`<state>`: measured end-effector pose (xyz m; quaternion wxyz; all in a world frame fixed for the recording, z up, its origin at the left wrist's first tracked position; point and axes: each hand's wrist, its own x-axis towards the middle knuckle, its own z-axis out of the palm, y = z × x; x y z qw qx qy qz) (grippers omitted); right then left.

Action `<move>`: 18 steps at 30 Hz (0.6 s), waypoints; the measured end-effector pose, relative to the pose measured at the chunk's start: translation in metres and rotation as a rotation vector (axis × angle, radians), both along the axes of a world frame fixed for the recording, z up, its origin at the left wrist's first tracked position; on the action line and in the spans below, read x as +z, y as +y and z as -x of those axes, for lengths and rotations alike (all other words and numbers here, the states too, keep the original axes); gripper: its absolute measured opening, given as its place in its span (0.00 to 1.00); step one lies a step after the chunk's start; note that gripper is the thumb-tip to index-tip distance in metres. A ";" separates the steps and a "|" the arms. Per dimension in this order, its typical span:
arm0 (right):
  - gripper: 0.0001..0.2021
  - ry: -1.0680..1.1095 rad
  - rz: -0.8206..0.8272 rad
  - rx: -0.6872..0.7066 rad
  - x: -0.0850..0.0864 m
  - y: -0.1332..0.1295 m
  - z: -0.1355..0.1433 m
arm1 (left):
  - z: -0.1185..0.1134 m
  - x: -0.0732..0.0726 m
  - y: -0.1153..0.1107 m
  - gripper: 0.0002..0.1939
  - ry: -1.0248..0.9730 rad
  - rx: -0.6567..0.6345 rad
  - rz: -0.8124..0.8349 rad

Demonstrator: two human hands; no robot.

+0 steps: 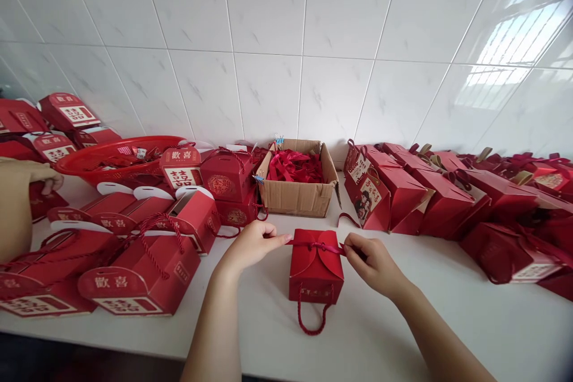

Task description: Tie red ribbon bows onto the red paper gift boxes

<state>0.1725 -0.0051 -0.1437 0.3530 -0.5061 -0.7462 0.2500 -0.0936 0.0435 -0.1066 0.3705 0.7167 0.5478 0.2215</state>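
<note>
Between my hands a small red gift box [313, 271] stands on the white table, its rounded top flaps folded together. A red ribbon [319, 246] runs across the top and is knotted in the middle. My left hand [259, 245] pinches one end of the ribbon at the box's left side. On the other side my right hand [369, 259] has its fingers closed round the other end. Both ends are drawn outward and look taut. A twisted red cord handle [314, 329] hangs from the box's near face onto the table.
Behind the box stands a cardboard carton [295, 198] full of loose red ribbons [295, 166]. Several red boxes [138, 274] crowd the left, near a red plastic basket [80, 162]. More boxes [407, 191] line the right. Another person's hand [50, 180] is at far left.
</note>
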 end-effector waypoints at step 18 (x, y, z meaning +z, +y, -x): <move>0.14 -0.073 -0.029 -0.062 0.002 0.006 -0.010 | 0.007 0.002 -0.001 0.28 0.013 -0.047 0.030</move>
